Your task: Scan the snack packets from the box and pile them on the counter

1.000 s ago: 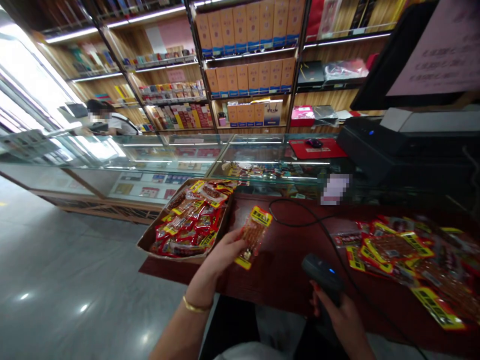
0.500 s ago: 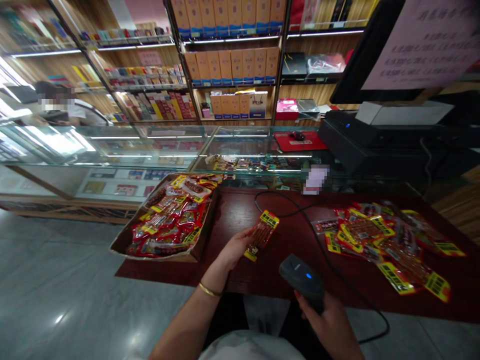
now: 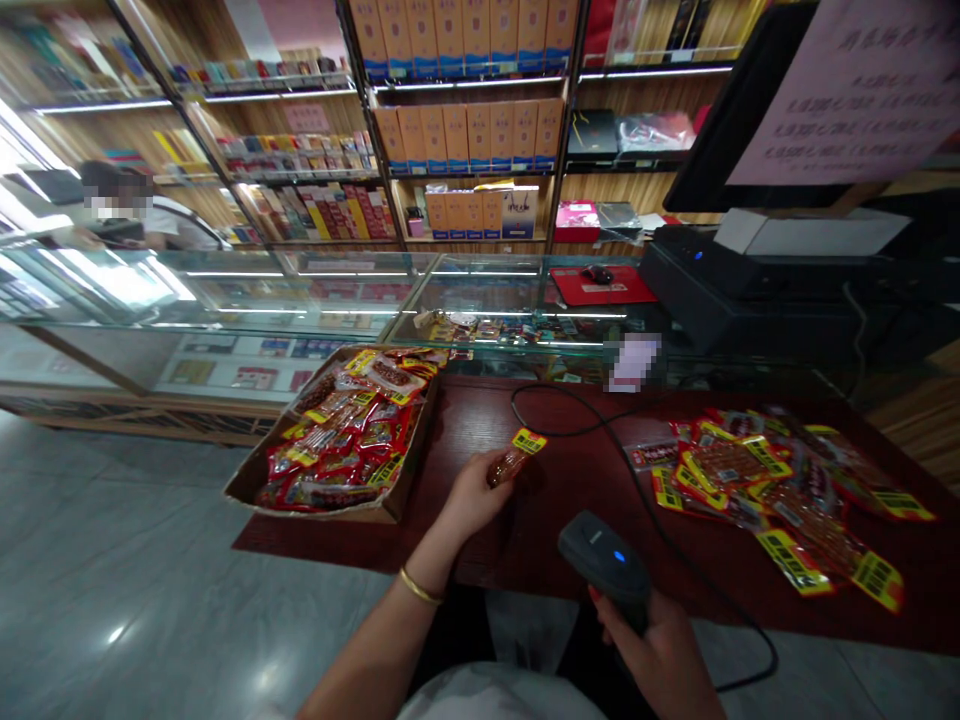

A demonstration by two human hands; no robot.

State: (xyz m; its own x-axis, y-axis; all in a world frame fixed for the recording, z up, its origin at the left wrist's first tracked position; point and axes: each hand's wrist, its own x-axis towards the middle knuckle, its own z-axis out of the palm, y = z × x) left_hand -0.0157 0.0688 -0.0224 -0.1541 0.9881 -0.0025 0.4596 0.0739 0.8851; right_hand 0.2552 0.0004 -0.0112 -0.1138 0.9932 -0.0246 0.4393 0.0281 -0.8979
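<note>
My left hand (image 3: 480, 497) is closed around a snack packet (image 3: 516, 458) with a yellow label end, above the dark red tabletop (image 3: 480, 400). My fingers hide part of the packet. In my right hand (image 3: 660, 640) is a black barcode scanner (image 3: 604, 560) with a lit blue light, tilted up and to the left. Left of my left hand stands an open cardboard box (image 3: 401, 500) full of similar red and yellow packets. A loose pile of packets (image 3: 739, 465) lies on the table to the right.
A black cable (image 3: 645, 490) loops over the table. Behind it runs a glass display counter (image 3: 322, 265) with a red mouse pad (image 3: 622, 290). A monitor (image 3: 720, 130) bearing a paper sheet stands at the right. Another person (image 3: 169, 222) is at the far left, before the shelves.
My left hand has turned the packet and wrapped further around it, so less of it shows. The scanner in my right hand stays nearly in place. The view has shifted slightly.
</note>
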